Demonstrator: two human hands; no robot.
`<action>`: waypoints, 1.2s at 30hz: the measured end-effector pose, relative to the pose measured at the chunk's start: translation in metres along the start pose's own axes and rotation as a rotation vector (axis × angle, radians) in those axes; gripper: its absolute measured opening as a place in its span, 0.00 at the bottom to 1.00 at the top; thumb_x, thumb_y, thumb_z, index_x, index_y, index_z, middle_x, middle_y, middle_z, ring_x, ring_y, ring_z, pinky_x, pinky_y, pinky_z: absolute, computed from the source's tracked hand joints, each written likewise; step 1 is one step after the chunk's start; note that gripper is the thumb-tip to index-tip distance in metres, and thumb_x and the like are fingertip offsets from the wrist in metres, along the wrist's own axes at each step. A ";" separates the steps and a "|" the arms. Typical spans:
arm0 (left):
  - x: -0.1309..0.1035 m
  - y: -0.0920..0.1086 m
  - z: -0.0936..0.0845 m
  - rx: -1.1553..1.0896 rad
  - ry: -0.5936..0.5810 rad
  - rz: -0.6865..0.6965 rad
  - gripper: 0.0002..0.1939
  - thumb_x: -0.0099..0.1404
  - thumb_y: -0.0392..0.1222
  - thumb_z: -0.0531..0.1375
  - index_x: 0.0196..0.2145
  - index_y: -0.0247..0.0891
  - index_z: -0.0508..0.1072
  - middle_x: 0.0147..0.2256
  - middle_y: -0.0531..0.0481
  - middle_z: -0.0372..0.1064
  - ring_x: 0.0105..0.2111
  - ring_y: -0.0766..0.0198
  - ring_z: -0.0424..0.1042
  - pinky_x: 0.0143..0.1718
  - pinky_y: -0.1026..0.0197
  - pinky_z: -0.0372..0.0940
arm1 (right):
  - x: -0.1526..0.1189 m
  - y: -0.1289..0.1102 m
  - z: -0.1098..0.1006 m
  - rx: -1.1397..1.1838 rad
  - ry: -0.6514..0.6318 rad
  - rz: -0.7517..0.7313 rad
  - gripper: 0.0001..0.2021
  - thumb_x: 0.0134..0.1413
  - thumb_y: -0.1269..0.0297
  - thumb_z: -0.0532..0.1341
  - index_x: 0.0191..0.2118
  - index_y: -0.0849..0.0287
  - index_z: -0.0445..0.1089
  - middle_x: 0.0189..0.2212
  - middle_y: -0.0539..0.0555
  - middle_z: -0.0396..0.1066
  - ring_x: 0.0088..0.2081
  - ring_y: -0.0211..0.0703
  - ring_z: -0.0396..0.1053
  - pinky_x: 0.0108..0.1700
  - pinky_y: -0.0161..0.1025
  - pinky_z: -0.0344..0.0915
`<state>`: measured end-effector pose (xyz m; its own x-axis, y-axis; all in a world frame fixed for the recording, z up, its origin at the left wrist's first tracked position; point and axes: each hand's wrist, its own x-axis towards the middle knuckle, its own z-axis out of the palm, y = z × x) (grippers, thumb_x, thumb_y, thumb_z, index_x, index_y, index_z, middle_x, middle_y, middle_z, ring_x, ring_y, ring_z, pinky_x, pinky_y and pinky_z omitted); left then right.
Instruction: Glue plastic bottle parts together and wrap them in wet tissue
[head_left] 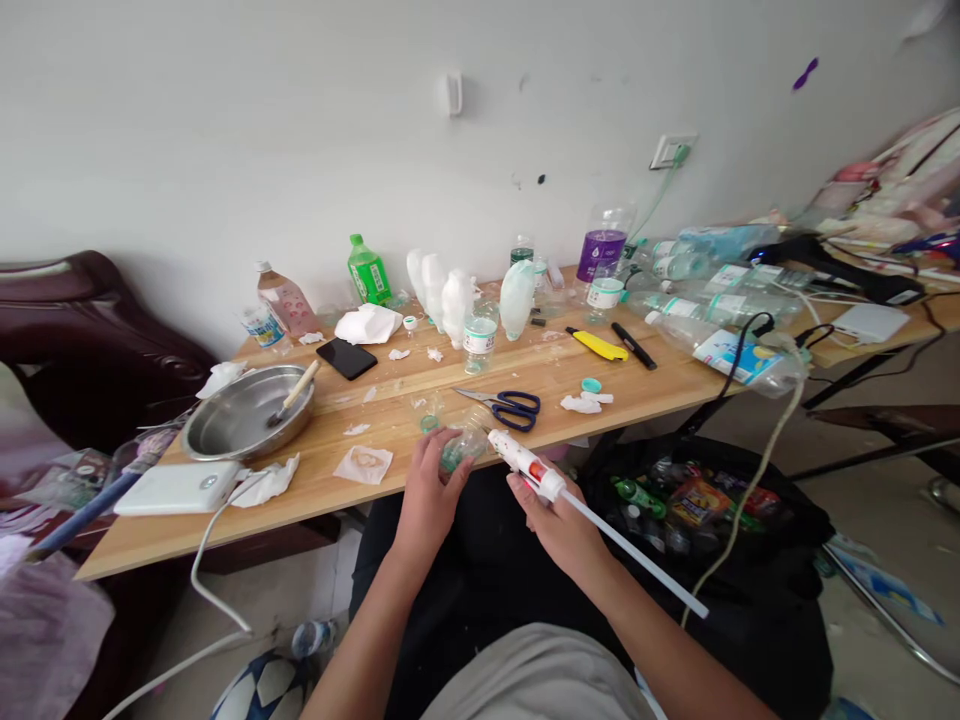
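Grey shirt [536,675] | right hand [555,518], fingers wrapped round glue gun [516,453] | left hand [433,482], fingers gripping clear plastic piece [470,438] | scissors [517,405] beyond

Just beyond and right of the fingers of the left hand [432,485], on the table [337,420], lie scissors [517,409]; well left of those fingers stands a basin [214,434], a brush [301,385] in it; a glue gun [521,459] rests in the fingers of the right hand [559,515], a bag [784,560] lower down to their right, bottles [639,495] in it

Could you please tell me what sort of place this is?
Probably a room at home, doubling as a work space: scissors lie on a wooden table, the right hand holds a glue gun, and a football lies below.
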<state>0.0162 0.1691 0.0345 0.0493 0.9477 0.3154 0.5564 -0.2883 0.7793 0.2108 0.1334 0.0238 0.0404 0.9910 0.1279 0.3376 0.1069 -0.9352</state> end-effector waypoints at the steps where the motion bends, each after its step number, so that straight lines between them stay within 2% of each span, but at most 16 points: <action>1: 0.002 0.000 -0.002 0.028 -0.004 0.021 0.14 0.70 0.45 0.59 0.53 0.47 0.70 0.58 0.43 0.65 0.51 0.55 0.73 0.47 0.55 0.73 | 0.001 -0.001 -0.001 0.001 0.006 0.001 0.17 0.62 0.45 0.59 0.43 0.54 0.71 0.22 0.49 0.68 0.20 0.41 0.66 0.22 0.36 0.64; 3: 0.004 -0.004 -0.007 0.096 -0.038 0.091 0.15 0.70 0.43 0.59 0.54 0.48 0.69 0.59 0.44 0.65 0.60 0.53 0.67 0.58 0.51 0.66 | 0.004 -0.003 -0.004 -0.003 0.007 -0.008 0.17 0.62 0.45 0.58 0.43 0.55 0.70 0.22 0.49 0.68 0.21 0.42 0.66 0.23 0.36 0.66; 5: 0.004 -0.010 -0.012 0.167 -0.076 0.184 0.22 0.70 0.42 0.60 0.60 0.49 0.64 0.61 0.44 0.64 0.64 0.53 0.63 0.64 0.50 0.60 | 0.007 -0.007 -0.007 -0.015 0.000 -0.026 0.17 0.63 0.46 0.58 0.42 0.55 0.70 0.23 0.50 0.68 0.22 0.42 0.67 0.23 0.36 0.66; 7: 0.002 -0.017 -0.016 0.228 -0.087 0.265 0.27 0.71 0.42 0.59 0.65 0.50 0.58 0.63 0.43 0.62 0.64 0.53 0.62 0.64 0.50 0.60 | 0.010 -0.009 -0.009 -0.035 -0.007 -0.040 0.16 0.63 0.46 0.58 0.39 0.54 0.68 0.24 0.50 0.68 0.22 0.41 0.66 0.23 0.36 0.65; 11: -0.002 -0.027 -0.018 0.320 -0.048 0.369 0.29 0.72 0.42 0.57 0.68 0.51 0.55 0.62 0.42 0.64 0.62 0.52 0.65 0.63 0.47 0.62 | 0.008 -0.010 -0.009 -0.065 0.008 -0.060 0.16 0.63 0.46 0.57 0.37 0.54 0.68 0.26 0.51 0.68 0.22 0.40 0.64 0.23 0.36 0.64; 13: -0.002 -0.029 -0.017 0.344 -0.025 0.416 0.30 0.73 0.41 0.56 0.68 0.51 0.54 0.62 0.41 0.64 0.61 0.51 0.66 0.62 0.46 0.62 | 0.007 -0.009 -0.008 -0.077 0.009 -0.074 0.16 0.64 0.47 0.57 0.41 0.55 0.70 0.27 0.52 0.69 0.25 0.43 0.66 0.27 0.37 0.65; 16: -0.002 -0.029 -0.016 0.373 0.002 0.474 0.32 0.73 0.39 0.56 0.69 0.52 0.51 0.63 0.41 0.64 0.60 0.51 0.67 0.60 0.46 0.64 | 0.007 -0.008 -0.008 -0.104 0.009 -0.098 0.17 0.64 0.47 0.57 0.45 0.56 0.71 0.31 0.54 0.72 0.33 0.48 0.71 0.37 0.41 0.69; 19: -0.002 -0.030 -0.016 0.400 0.015 0.504 0.33 0.72 0.37 0.57 0.70 0.51 0.51 0.64 0.40 0.63 0.60 0.51 0.66 0.59 0.46 0.65 | 0.008 -0.008 -0.010 -0.119 0.009 -0.095 0.19 0.64 0.46 0.57 0.46 0.57 0.72 0.36 0.57 0.75 0.39 0.51 0.73 0.45 0.43 0.69; 22: -0.002 -0.032 -0.015 0.410 0.032 0.533 0.33 0.72 0.35 0.56 0.70 0.48 0.51 0.64 0.40 0.64 0.60 0.52 0.67 0.59 0.47 0.65 | 0.008 -0.009 -0.010 -0.117 0.006 -0.074 0.20 0.64 0.46 0.57 0.46 0.58 0.72 0.38 0.59 0.76 0.40 0.52 0.74 0.46 0.44 0.70; 28: -0.002 -0.036 -0.014 0.395 0.050 0.556 0.35 0.71 0.34 0.58 0.71 0.47 0.51 0.64 0.39 0.64 0.60 0.52 0.67 0.59 0.47 0.65 | 0.008 -0.012 -0.011 -0.156 0.031 -0.080 0.19 0.64 0.48 0.57 0.45 0.58 0.73 0.37 0.59 0.77 0.41 0.53 0.75 0.46 0.44 0.71; 36: -0.003 -0.039 -0.012 0.367 0.055 0.542 0.36 0.71 0.33 0.57 0.71 0.49 0.50 0.64 0.39 0.64 0.60 0.52 0.66 0.59 0.46 0.65 | 0.008 -0.011 -0.011 -0.194 0.044 -0.096 0.18 0.64 0.48 0.57 0.42 0.58 0.73 0.34 0.58 0.77 0.36 0.50 0.75 0.39 0.41 0.71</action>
<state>-0.0154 0.1758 0.0099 0.3649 0.6701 0.6464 0.7120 -0.6482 0.2700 0.2179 0.1392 0.0387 0.0387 0.9721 0.2312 0.5167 0.1786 -0.8373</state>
